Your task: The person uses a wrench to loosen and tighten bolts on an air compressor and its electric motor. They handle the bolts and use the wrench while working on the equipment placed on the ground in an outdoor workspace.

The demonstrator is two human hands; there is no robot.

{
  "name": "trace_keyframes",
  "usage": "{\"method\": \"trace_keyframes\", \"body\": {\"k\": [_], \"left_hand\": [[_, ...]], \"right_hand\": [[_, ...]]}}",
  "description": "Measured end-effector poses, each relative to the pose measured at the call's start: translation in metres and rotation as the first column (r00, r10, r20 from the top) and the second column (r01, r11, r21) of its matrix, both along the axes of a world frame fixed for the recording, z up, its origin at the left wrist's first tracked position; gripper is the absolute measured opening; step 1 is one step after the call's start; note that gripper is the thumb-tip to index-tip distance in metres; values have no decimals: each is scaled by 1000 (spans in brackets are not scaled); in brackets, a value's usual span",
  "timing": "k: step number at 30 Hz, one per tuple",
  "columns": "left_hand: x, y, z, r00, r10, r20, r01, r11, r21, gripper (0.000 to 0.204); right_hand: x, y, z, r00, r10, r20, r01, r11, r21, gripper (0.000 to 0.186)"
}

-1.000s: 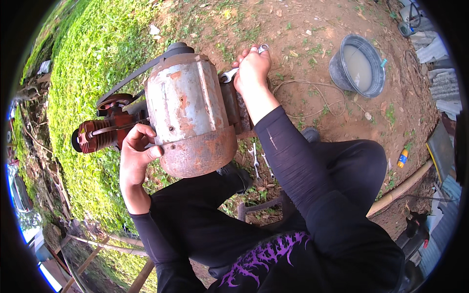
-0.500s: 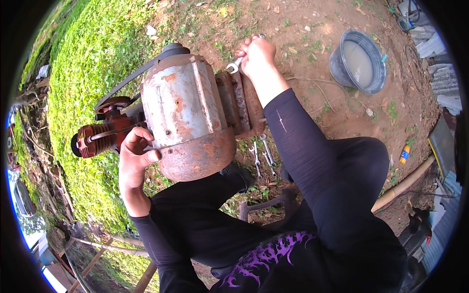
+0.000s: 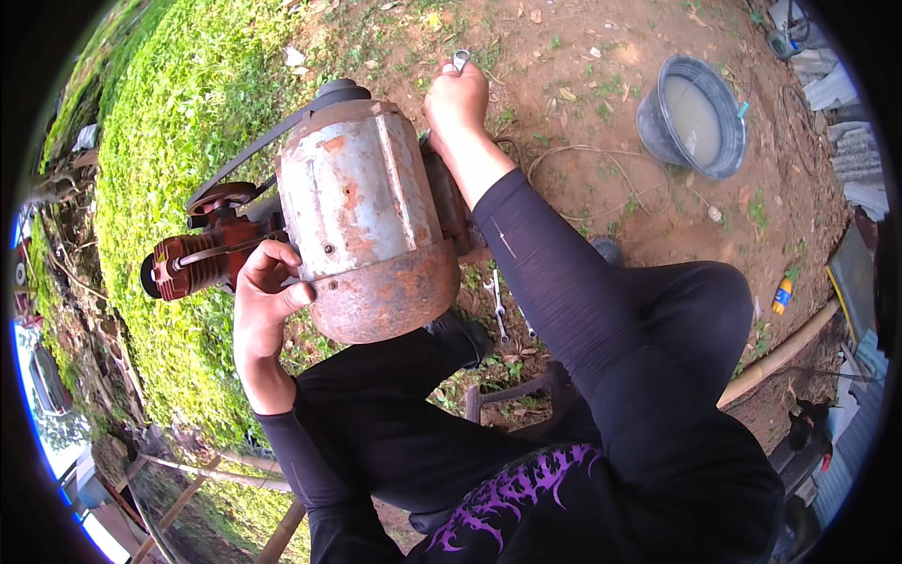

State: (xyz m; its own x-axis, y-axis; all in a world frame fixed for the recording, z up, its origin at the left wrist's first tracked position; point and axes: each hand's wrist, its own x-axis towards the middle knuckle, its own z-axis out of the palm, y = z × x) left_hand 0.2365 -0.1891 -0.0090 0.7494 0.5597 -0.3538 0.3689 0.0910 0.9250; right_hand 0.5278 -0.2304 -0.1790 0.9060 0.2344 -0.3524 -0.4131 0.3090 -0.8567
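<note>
A rusty grey electric motor (image 3: 352, 197) stands in front of me. A black belt (image 3: 252, 158) runs from its pulley (image 3: 338, 91) to a red compressor pump (image 3: 178, 268) at the left. My left hand (image 3: 263, 315) has its fingers curled against the motor's lower left side, thumb on the rusty end cover (image 3: 385, 293). Beyond the motor's upper right side, my right hand (image 3: 458, 101) is closed round a wrench (image 3: 460, 60). Only the wrench's ring end shows above the fist. Its other end is hidden, so I cannot tell whether it touches a bolt.
More wrenches (image 3: 499, 305) lie on the ground below the motor, partly behind my right arm. At the right stand a grey bucket (image 3: 658, 127) of cloudy water and a yellow bottle (image 3: 782, 296). A thin cord (image 3: 601, 150) loops across the dirt. Grass (image 3: 150, 188) covers the left side.
My right hand has swung left toward the motor with the wrench, whose open end is now out of sight. The left hand keeps its place on the motor.
</note>
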Motion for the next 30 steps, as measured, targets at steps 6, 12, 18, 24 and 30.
{"method": "trace_keyframes", "body": {"k": [6, 12, 18, 24, 30], "left_hand": [[7, 1, -5, 1000, -21, -9, 21, 1000, 5, 46], [6, 1, 0, 1000, -26, 6, 26, 1000, 1, 44], [1, -1, -1, 1000, 8, 11, -7, 1000, -7, 45], [5, 4, -4, 1000, -23, -1, 23, 1000, -3, 46], [3, 1, -2, 1000, -8, -1, 8, 1000, 7, 46]], "right_hand": [[56, 42, 9, 826, 425, -370, -401, 905, 143, 18], [40, -38, 19, 926, 100, -363, -8, 969, 246, 8], [5, -47, 18, 962, 25, -273, 67, 944, 324, 6], [5, -10, -9, 998, -63, -10, 63, 996, 68, 10], [41, -46, 32, 956, 254, 146, -254, 967, -23, 12]]}}
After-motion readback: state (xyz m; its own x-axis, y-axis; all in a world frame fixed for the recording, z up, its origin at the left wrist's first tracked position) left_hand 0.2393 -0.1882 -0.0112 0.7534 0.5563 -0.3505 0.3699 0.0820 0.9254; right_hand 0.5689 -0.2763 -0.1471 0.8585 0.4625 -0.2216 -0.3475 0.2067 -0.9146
